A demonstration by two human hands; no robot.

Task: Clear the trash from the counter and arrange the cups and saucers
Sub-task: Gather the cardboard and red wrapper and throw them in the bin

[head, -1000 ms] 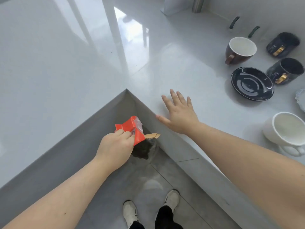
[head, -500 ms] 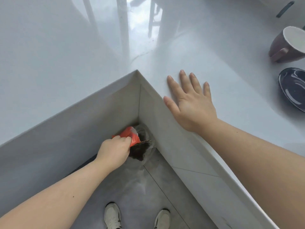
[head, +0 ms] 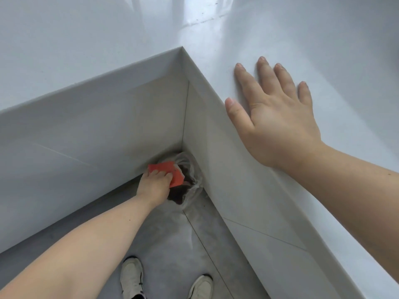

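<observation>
**Red wrapper going into the corner bin**

The left hand [head: 154, 184] is reaching down toward 12 o'clock into the inner corner of the glossy white L-shaped worktop [head: 280, 29], its fingers clamped on a crumpled red plastic wrapper [head: 172, 172]. The wrapper is sitting right over the dark mouth of a small bin lined with a thin clear plastic bag [head: 193, 180], which is standing on the grey tiled floor [head: 170, 238], tucked into the corner where the two pale side panels are meeting. Whether the wrapper is touching the bag I cannot tell.

The right hand [head: 278, 124] is lying flat at 2 o'clock on the worktop, just beside its edge, palm down, fingers spread and gripping nothing.

At 6 o'clock, the toes of two pale sneakers [head: 131, 275] are showing on the floor.
</observation>
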